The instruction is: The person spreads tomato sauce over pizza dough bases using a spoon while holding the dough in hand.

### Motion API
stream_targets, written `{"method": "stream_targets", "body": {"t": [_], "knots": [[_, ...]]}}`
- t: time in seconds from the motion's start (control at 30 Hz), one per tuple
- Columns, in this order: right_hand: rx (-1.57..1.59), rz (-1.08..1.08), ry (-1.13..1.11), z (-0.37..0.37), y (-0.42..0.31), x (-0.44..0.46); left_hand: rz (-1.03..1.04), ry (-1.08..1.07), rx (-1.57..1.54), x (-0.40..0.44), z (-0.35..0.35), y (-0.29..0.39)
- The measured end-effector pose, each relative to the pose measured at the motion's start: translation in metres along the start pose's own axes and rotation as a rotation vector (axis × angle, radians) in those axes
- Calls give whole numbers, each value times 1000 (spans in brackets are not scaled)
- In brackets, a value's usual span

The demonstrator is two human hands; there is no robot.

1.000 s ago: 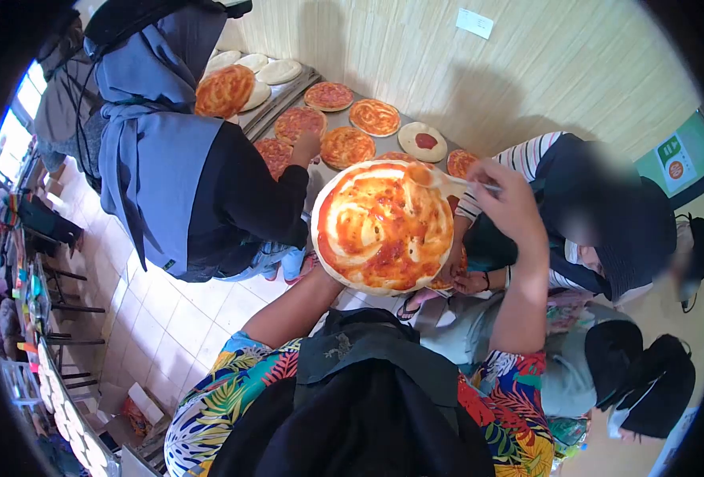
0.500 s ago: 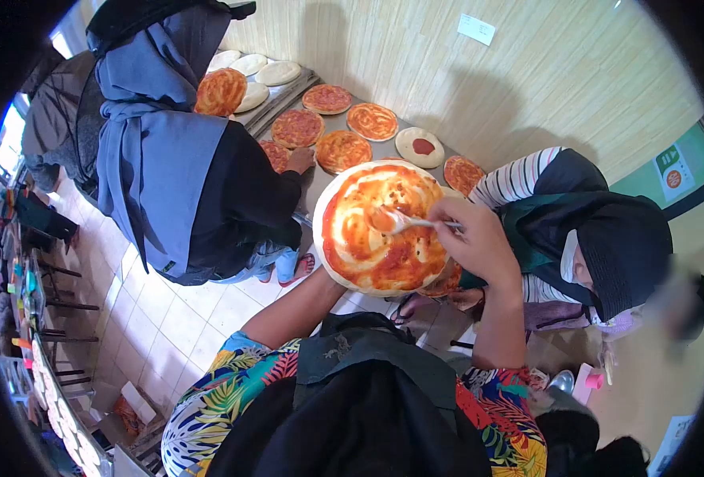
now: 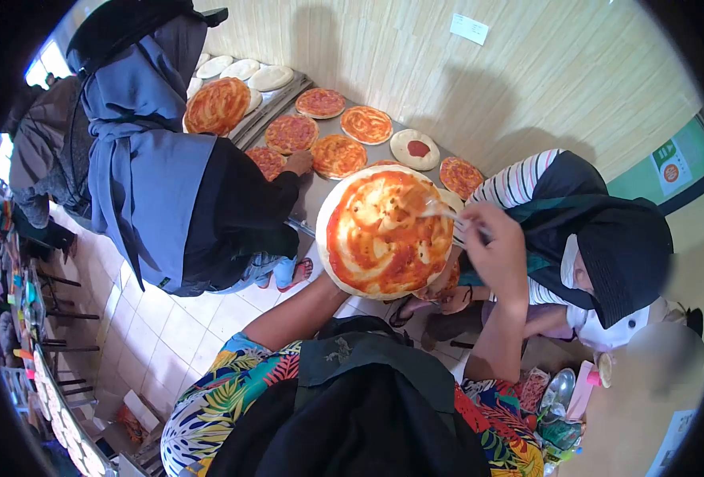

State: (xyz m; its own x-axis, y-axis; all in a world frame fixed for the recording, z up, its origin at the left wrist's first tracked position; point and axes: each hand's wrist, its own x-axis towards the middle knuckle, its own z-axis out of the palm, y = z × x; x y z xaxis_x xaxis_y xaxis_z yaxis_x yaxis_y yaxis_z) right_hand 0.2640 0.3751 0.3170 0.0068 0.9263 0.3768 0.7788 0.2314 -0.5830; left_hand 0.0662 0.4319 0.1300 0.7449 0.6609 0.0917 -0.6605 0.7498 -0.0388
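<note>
A round pizza base (image 3: 384, 238) with red sauce smeared across it is held up in front of me, its pale rim bare. My left hand (image 3: 334, 291) supports it from beneath; the fingers are hidden under the dough, and only the wrist side shows. In my right hand (image 3: 495, 242) is a light-coloured spoon (image 3: 439, 209), pinched by its handle over the right part of the base. The spoon's tip is at the sauced surface; whether it touches is unclear.
Several sauced bases (image 3: 292, 133) lie on a metal table (image 3: 308, 187) along the wall. Another base (image 3: 416, 149) has one red blob. A co-worker (image 3: 161, 183) at left holds up a sauced base (image 3: 217, 106). Another person (image 3: 606, 230) is close at right.
My right hand and the spoon have moved right and slightly up from the middle of the base. More sauce is spread across its centre. The left co-worker's base appears larger and lower.
</note>
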Motion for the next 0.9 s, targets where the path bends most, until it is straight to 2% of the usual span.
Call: {"method": "stream_targets", "body": {"t": [0.13,0.2,0.3,0.37,0.4,0.47,0.5,0.53,0.6,0.73,0.83,0.87,0.9], "knots": [[82,196,-11,17,-3,14,-4,-3,8,-2,8,-1],[92,138,26,37,-20,15,-9,-9,12,-1,7,-3],[101,33,-86,43,-38,14,42,45,101,-1,3,-4],[40,-104,-77,42,-36,15,-23,-74,-27,2,7,-3],[45,-107,-83,41,-31,18,-15,-71,-27,2,6,-2],[53,121,12,40,-19,26,30,-57,-15,1,3,0],[5,126,6,40,-18,28,51,-51,-7,1,1,1],[10,122,1,44,-22,27,70,-45,2,1,-1,2],[78,-37,-40,56,-35,21,100,-32,21,1,-8,4],[69,-128,-67,58,-41,25,104,-14,40,-2,0,0],[-106,18,50,48,-22,29,76,-13,45,-5,16,0],[-105,10,44,45,-18,27,72,-14,45,-5,17,0],[-90,92,17,44,-14,23,70,-16,42,-5,18,0]]}}
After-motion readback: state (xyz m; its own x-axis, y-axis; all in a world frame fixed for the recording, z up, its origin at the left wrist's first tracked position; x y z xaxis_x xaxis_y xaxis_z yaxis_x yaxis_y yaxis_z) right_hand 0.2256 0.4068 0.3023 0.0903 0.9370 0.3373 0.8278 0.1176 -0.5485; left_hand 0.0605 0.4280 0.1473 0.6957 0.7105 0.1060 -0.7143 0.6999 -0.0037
